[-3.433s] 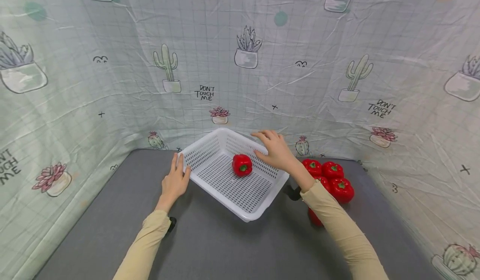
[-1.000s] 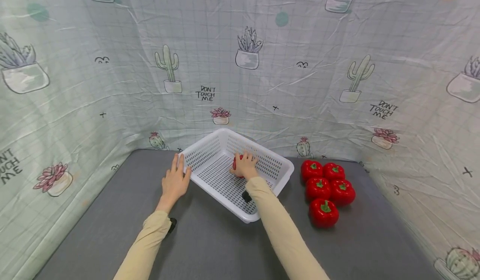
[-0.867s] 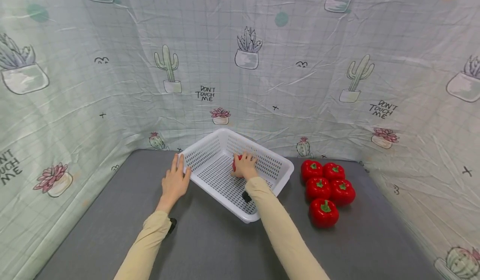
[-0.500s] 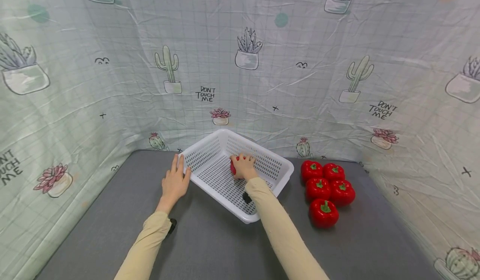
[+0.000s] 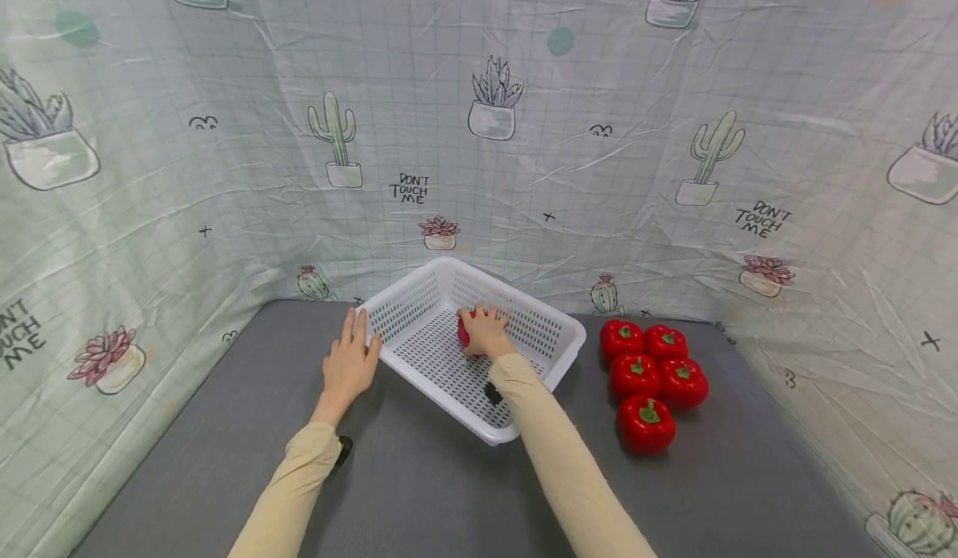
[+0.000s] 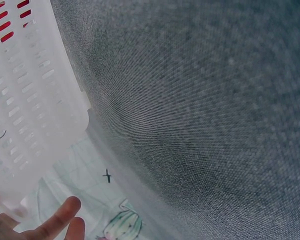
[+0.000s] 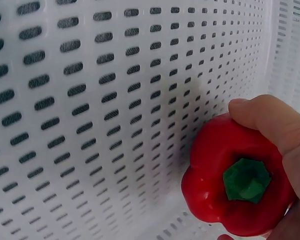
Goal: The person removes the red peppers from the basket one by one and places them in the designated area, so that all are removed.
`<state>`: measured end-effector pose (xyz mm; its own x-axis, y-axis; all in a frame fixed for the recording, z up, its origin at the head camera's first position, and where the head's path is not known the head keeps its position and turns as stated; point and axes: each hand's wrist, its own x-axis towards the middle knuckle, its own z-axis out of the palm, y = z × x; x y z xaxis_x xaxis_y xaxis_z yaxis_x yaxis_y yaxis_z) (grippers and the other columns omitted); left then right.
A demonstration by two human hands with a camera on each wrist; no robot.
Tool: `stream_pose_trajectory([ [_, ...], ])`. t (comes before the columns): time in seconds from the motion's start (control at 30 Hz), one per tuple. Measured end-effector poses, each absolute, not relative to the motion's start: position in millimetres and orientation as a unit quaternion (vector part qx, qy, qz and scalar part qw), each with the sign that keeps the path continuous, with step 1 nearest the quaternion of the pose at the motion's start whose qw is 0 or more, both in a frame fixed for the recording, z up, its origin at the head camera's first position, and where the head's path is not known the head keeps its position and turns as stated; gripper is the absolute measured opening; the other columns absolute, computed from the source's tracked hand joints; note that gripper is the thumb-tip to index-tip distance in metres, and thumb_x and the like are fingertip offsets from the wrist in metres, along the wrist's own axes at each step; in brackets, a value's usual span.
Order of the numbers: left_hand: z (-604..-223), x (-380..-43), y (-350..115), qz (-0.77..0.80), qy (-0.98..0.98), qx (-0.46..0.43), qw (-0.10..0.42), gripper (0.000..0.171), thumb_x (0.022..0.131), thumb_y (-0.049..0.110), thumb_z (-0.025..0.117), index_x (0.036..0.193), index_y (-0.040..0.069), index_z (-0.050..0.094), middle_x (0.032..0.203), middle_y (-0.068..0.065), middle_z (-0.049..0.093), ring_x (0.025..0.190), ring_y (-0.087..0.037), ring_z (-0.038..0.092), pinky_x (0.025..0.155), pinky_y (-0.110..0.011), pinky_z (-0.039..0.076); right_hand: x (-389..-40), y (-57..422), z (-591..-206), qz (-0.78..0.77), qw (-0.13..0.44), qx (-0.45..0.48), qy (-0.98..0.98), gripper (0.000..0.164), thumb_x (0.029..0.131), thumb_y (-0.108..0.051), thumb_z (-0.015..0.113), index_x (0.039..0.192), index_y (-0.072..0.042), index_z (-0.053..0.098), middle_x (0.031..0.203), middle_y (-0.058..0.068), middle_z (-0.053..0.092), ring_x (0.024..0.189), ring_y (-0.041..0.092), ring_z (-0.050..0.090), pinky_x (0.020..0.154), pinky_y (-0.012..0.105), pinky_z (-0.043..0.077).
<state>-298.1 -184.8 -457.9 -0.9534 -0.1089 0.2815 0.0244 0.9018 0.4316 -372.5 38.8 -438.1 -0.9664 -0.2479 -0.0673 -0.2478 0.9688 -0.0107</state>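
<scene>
A white perforated plastic basket [image 5: 503, 436] stands at an angle in the middle of the table. Inside it, my right hand [image 5: 490, 335] grips a red bell pepper [image 5: 463, 333], partly hidden by the hand in the head view. The right wrist view shows the same bell pepper [image 7: 210, 165], green stem facing the camera, with the thumb [image 7: 262, 114] over its side. My left hand [image 5: 348, 367] rests at the basket's left rim, fingers extended. In the left wrist view, its fingers [image 6: 55, 222] reach past the basket wall [image 6: 40, 95].
Several more red bell peppers [image 5: 646, 425] sit in a cluster on the grey table [image 5: 419, 491], right of the basket. A cactus-print cloth [image 5: 554, 167] hangs behind the table and along both sides.
My right hand has come down from above the basket's right side onto the bell pepper, then shifted slightly left with it. The left hand has stayed at the rim.
</scene>
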Motion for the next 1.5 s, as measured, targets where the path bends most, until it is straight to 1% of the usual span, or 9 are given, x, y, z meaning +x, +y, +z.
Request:
stream_pose_trajectory([
  [0.23, -457.2, -297.7, -186.6, -0.223, -0.963, 0.018, 0.151, 0.059, 0.095, 0.037, 0.031, 0.145, 0.014, 0.012, 0.151, -0.012, 0.009, 0.106, -0.050, 0.043, 0.077, -0.065, 0.035, -372.8, 38.8, -430.2, -0.029, 0.019, -0.135, 0.990, 0.078, 0.071, -0.033, 0.072, 0.136, -0.021, 0.031, 0.135, 0.012, 0.033, 0.121, 0.037, 0.035, 0.090, 0.060, 0.034],
  [0.37, -457.0, -298.2, -187.3, -0.222, -0.963, 0.016, 0.150, 0.059, 0.095, 0.038, 0.031, 0.145, 0.014, 0.011, 0.151, -0.012, 0.008, 0.107, -0.050, 0.043, 0.078, -0.066, 0.034, -372.2, 38.3, -424.5, -0.025, 0.020, -0.144, 0.989, 0.081, 0.070, -0.033, 0.073, 0.137, -0.019, 0.030, 0.134, 0.012, 0.034, 0.121, 0.037, 0.034, 0.089, 0.060, 0.035],
  [0.67, -455.5, -300.6, -187.2, -0.218, -0.966, 0.013, 0.142, 0.059, 0.096, 0.041, 0.027, 0.145, 0.014, 0.008, 0.151, -0.012, 0.005, 0.109, -0.051, 0.041, 0.080, -0.067, 0.033, -372.7, 39.8, -413.1, -0.011, 0.023, -0.153, 0.988, 0.084, 0.069, -0.035, 0.074, 0.138, -0.019, 0.028, 0.137, 0.011, 0.031, 0.124, 0.036, 0.031, 0.090, 0.058, 0.035],
  [0.97, -452.5, -300.8, -185.4, -0.223, -0.964, 0.009, 0.141, 0.058, 0.096, 0.037, 0.029, 0.145, 0.013, 0.010, 0.151, -0.013, 0.007, 0.110, -0.052, 0.040, 0.079, -0.066, 0.034, -365.0, 45.2, -391.6, -0.019, 0.022, -0.194, 0.981, 0.083, 0.068, -0.032, 0.075, 0.137, -0.019, 0.030, 0.136, 0.012, 0.033, 0.123, 0.035, 0.030, 0.093, 0.061, 0.031],
  [1.2, -453.3, -299.8, -184.7, -0.219, -0.964, 0.005, 0.148, 0.058, 0.095, 0.037, 0.030, 0.145, 0.012, 0.011, 0.150, -0.014, 0.009, 0.107, -0.051, 0.042, 0.075, -0.064, 0.037, -353.6, 52.7, -374.7, 0.003, 0.012, -0.239, 0.971, 0.082, 0.067, -0.032, 0.075, 0.135, -0.018, 0.032, 0.133, 0.011, 0.035, 0.117, 0.032, 0.034, 0.087, 0.050, 0.041],
  [1.5, -456.9, -298.2, -185.7, -0.218, -0.964, 0.011, 0.155, 0.059, 0.095, 0.036, 0.032, 0.144, 0.011, 0.012, 0.150, -0.014, 0.010, 0.107, -0.052, 0.043, 0.075, -0.064, 0.037, -339.2, 59.7, -358.6, 0.020, -0.011, -0.285, 0.958, 0.080, 0.066, -0.033, 0.075, 0.133, -0.021, 0.033, 0.132, 0.008, 0.035, 0.114, 0.029, 0.034, 0.084, 0.045, 0.042],
])
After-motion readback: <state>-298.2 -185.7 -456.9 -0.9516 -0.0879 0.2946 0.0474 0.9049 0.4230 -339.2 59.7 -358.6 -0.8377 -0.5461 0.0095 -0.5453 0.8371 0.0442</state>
